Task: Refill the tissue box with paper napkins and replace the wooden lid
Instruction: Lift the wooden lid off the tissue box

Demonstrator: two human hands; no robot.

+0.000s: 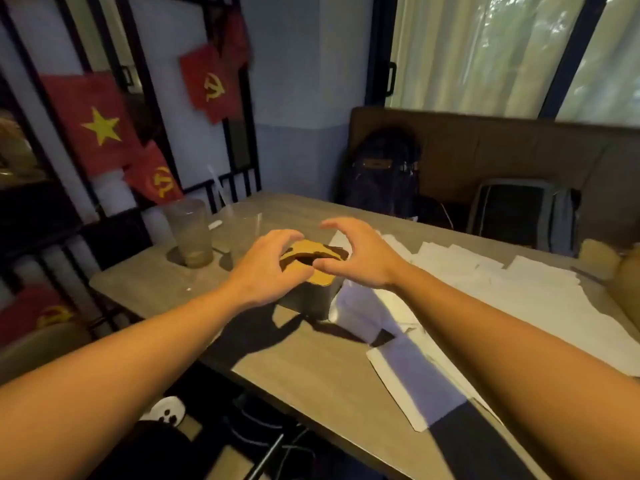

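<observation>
A dark square tissue box (308, 301) stands on the table, topped by a light wooden lid (320, 271) with a dark slot. My left hand (266, 266) lies over the lid's left side, fingers curled onto it. My right hand (353, 252) is at the lid's right side: its thumb presses the lid near the slot, and the fingers arch above without touching. White paper napkins (485, 292) lie spread across the table to the right of the box.
Two clear plastic cups (190, 233) stand at the table's far left, one with a straw. Beyond the grey table (311, 368) there is a brown bench with a dark backpack (381, 174) and a grey bag (523, 216). A woven item (620, 271) sits at the right edge.
</observation>
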